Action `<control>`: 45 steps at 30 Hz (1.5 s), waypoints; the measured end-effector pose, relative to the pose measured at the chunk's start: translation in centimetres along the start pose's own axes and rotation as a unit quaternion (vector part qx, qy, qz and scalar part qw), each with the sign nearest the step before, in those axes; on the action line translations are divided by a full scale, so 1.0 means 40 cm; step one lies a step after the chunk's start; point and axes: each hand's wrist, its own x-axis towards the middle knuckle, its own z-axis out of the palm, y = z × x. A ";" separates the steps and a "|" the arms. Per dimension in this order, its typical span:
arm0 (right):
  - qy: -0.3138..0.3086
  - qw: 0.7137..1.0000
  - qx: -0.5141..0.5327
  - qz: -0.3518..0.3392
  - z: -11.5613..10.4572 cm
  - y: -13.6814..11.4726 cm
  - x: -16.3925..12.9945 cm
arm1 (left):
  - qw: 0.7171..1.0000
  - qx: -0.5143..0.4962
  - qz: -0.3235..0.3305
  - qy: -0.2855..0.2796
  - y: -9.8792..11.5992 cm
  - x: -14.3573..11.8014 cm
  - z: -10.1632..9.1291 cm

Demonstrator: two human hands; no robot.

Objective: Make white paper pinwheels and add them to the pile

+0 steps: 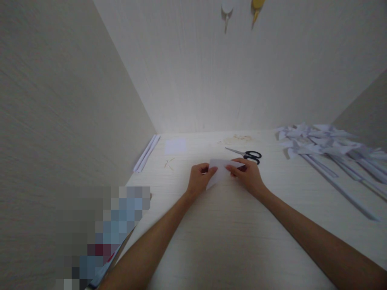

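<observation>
Between my two hands is a small piece of white paper [220, 171], folded into a triangle-like shape. My left hand [201, 177] pinches its left side, the thumb lying on top. On the right side, my right hand [246, 175] grips the paper near a corner with thumb and fingers. A pair of scissors [238, 152] with black handles lies just beyond my right hand, its blades pointing left. Farther left on the table, a flat white paper square [175, 146] lies near a few thin toothpick-like sticks [169, 163].
White paper pinwheels [320, 139] with rolled paper sticks [341, 183] are heaped on the right. Two rolled paper tubes [147, 154] lie along the left edge. Small tan bits [238, 138] are scattered near the back wall, where hooks [256, 6] hang. A pixelated patch covers the lower left.
</observation>
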 end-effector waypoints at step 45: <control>-0.206 0.978 0.028 -0.005 -0.081 0.027 0.027 | 0.972 -0.166 -0.018 0.165 0.005 0.024 -0.039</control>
